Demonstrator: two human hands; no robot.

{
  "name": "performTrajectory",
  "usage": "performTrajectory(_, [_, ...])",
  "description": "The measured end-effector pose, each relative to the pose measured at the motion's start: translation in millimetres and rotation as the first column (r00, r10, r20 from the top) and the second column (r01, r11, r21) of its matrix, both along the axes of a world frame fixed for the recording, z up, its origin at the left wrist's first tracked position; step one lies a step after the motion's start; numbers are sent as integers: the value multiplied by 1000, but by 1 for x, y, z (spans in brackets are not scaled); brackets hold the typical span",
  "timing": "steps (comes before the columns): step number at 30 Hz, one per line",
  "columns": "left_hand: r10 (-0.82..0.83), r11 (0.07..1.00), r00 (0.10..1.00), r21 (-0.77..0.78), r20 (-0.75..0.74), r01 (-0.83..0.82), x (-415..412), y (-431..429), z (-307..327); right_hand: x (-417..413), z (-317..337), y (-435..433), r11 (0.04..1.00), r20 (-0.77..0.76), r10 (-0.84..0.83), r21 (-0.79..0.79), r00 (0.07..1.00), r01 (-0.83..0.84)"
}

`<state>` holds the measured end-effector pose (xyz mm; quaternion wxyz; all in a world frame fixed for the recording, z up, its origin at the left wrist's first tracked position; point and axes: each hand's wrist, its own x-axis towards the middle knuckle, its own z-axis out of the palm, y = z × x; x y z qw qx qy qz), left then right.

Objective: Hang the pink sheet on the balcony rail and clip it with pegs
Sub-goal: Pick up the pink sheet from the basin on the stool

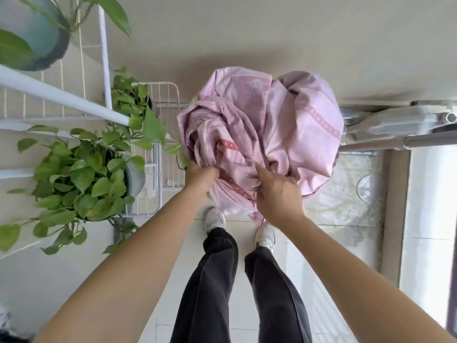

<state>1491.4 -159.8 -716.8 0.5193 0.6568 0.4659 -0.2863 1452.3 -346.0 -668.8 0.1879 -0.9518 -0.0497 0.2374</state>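
The pink sheet (262, 134) is bunching in a heap just beyond both hands. The left hand (200, 175) and right hand (278, 194) are each clenching folds along its near edge, a metal rail (395, 142) lying to its right.

Both hands (201, 175) (278, 194) in bunched pink sheet (259, 125)
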Motion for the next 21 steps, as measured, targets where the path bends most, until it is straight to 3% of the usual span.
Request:
performTrajectory(1, [67, 997, 998, -35, -12, -67, 0, 2, 1, -7, 0, -1, 990, -48, 100, 109, 994, -94])
performTrajectory(3, [158, 980, 986, -116, -48, -163, -3, 7, 4, -2, 7, -2, 942, -306, 249, 299, 919, -155])
performTrajectory(5, [189, 963, 979, -181, -77, -200, -10, 16, 8, 16, 9, 3, 907, -486, 171, 417, 857, 55])
performTrajectory(8, [166, 970, 986, -174, -36, -170, -21, 29, 13, 43, -7, 16, 870, -445, -187, 339, 876, 358])
performTrajectory(11, [78, 990, 996, -122, 48, -72, -31, 34, 16, 55, -21, 36, 856, -522, -376, 121, 766, 503])
performTrajectory(13, [22, 998, 996, -59, 90, -17, -38, 34, 18, 54, -23, 42, 869, -548, -382, 62, 745, 491])
performTrajectory(17, [-32, 998, 993, 49, 115, 27, -49, 30, 40, 51, 16, 21, 878, -402, -385, 119, 831, 464])
performTrajectory(21, [4, 998, 988, -58, 153, 5, -47, 21, 91, 56, 95, -13, 901, -268, -297, 240, 916, 362])
